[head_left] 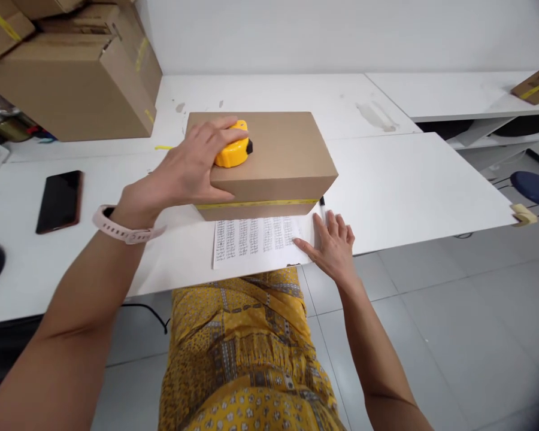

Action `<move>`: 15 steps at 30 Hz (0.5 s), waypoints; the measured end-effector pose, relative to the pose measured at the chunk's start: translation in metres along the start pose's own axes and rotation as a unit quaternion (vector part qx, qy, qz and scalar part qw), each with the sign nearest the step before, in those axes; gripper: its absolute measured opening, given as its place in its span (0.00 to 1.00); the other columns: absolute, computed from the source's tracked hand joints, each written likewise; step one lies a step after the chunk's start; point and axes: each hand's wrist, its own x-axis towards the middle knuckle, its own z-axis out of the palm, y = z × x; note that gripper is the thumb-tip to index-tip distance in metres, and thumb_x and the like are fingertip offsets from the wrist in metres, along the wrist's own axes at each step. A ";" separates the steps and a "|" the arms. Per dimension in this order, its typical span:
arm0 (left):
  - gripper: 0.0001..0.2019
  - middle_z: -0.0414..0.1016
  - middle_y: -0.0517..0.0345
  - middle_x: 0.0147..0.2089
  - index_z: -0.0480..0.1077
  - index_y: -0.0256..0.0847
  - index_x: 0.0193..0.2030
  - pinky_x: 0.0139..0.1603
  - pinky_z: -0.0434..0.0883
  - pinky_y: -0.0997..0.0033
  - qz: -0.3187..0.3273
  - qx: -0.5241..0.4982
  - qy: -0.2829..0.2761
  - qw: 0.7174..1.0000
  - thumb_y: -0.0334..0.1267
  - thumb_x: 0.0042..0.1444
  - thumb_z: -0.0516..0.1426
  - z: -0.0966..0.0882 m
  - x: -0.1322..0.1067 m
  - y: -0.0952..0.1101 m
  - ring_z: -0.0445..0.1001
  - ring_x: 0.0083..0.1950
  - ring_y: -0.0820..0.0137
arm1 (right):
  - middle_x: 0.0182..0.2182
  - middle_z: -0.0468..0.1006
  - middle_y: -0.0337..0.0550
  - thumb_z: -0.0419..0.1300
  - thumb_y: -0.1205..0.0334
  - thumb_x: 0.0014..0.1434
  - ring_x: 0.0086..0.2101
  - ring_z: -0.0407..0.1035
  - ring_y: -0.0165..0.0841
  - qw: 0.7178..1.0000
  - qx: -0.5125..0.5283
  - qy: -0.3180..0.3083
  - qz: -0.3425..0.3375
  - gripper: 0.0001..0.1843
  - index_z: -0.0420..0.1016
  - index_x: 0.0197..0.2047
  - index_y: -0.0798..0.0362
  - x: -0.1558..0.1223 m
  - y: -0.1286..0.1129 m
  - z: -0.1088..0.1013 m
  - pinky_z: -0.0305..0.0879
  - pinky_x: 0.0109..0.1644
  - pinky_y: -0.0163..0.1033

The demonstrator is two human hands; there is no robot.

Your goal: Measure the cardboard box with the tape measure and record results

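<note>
A closed cardboard box (278,146) with yellow tape along its front stands on the white table. On its top, at the left, my left hand (202,152) grips a yellow tape measure (232,153), with the thumb down against the box's front face. In front of the box lies a sheet of paper (256,242) covered in columns of handwriting. My right hand (335,244) rests at the sheet's right edge, fingers spread. A marker pen (322,206) with a black end lies just beyond its fingertips, partly hidden by them.
Large cardboard boxes (72,84) are stacked at the back left. A dark phone (60,201) lies on the table (413,185) at the left. Further right are a taped box (536,87) on another surface and a blue stool (536,188) beyond the table's edge.
</note>
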 end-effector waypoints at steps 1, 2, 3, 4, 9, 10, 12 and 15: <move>0.49 0.63 0.33 0.68 0.58 0.19 0.65 0.64 0.64 0.35 0.012 -0.003 -0.006 1.000 0.71 0.60 0.48 -0.003 -0.003 -0.005 0.61 0.70 0.53 | 0.73 0.54 0.59 0.52 0.27 0.60 0.71 0.46 0.57 1.000 0.004 0.003 -0.001 0.46 0.58 0.72 0.48 0.000 0.000 0.001 0.45 0.70 0.65; 0.51 0.61 0.32 0.69 0.57 0.20 0.66 0.65 0.63 0.35 0.021 -0.001 -0.015 1.000 0.72 0.57 0.51 -0.006 -0.005 -0.007 0.60 0.71 0.52 | 0.72 0.55 0.59 0.53 0.27 0.60 0.71 0.46 0.57 1.000 0.008 0.007 -0.003 0.47 0.59 0.71 0.49 -0.001 0.000 0.001 0.45 0.70 0.66; 0.53 0.58 0.31 0.71 0.55 0.21 0.68 0.66 0.62 0.33 0.025 0.009 -0.021 0.999 0.73 0.55 0.54 -0.008 -0.006 -0.005 0.57 0.73 0.49 | 0.72 0.56 0.59 0.53 0.28 0.60 0.71 0.46 0.57 1.000 0.014 0.012 -0.004 0.46 0.60 0.71 0.49 -0.001 0.001 0.002 0.45 0.69 0.66; 0.54 0.55 0.31 0.72 0.54 0.22 0.70 0.67 0.59 0.30 0.021 0.025 -0.019 0.999 0.71 0.54 0.57 -0.011 -0.008 0.001 0.54 0.74 0.47 | 0.72 0.57 0.58 0.52 0.29 0.61 0.70 0.47 0.57 1.000 0.023 0.020 -0.004 0.44 0.60 0.71 0.49 0.000 0.002 0.002 0.46 0.69 0.66; 0.38 0.57 0.43 0.75 0.59 0.41 0.71 0.76 0.50 0.38 -0.046 0.076 0.100 0.991 0.48 0.58 0.66 -0.003 -0.032 0.082 0.46 0.79 0.51 | 0.61 0.73 0.55 0.51 0.47 0.68 0.60 0.63 0.51 0.992 0.099 0.070 0.023 0.25 0.75 0.59 0.51 0.015 0.016 -0.005 0.59 0.62 0.60; 0.31 0.66 0.42 0.70 0.61 0.38 0.69 0.75 0.57 0.44 -0.022 0.050 0.111 0.992 0.42 0.62 0.64 0.005 -0.043 0.101 0.56 0.76 0.55 | 0.57 0.76 0.56 0.52 0.51 0.68 0.56 0.66 0.50 0.990 0.109 0.079 0.027 0.22 0.78 0.55 0.52 0.020 0.019 -0.007 0.62 0.60 0.58; 0.19 0.78 0.47 0.59 0.66 0.36 0.63 0.71 0.66 0.53 0.018 -0.005 0.067 0.998 0.35 0.66 0.59 0.028 -0.069 0.133 0.71 0.67 0.63 | 0.50 0.78 0.58 0.52 0.57 0.65 0.47 0.71 0.47 0.989 0.115 0.086 0.043 0.19 0.80 0.50 0.53 0.032 0.025 -0.009 0.66 0.54 0.54; 0.19 0.78 0.43 0.60 0.70 0.33 0.61 0.71 0.66 0.52 -0.023 -0.032 -0.028 0.999 0.42 0.68 0.57 0.064 -0.109 0.161 0.72 0.67 0.59 | 0.45 0.75 0.60 0.50 0.64 0.63 0.39 0.71 0.44 0.990 0.100 0.066 0.076 0.23 0.79 0.55 0.55 0.047 0.030 -0.012 0.68 0.47 0.51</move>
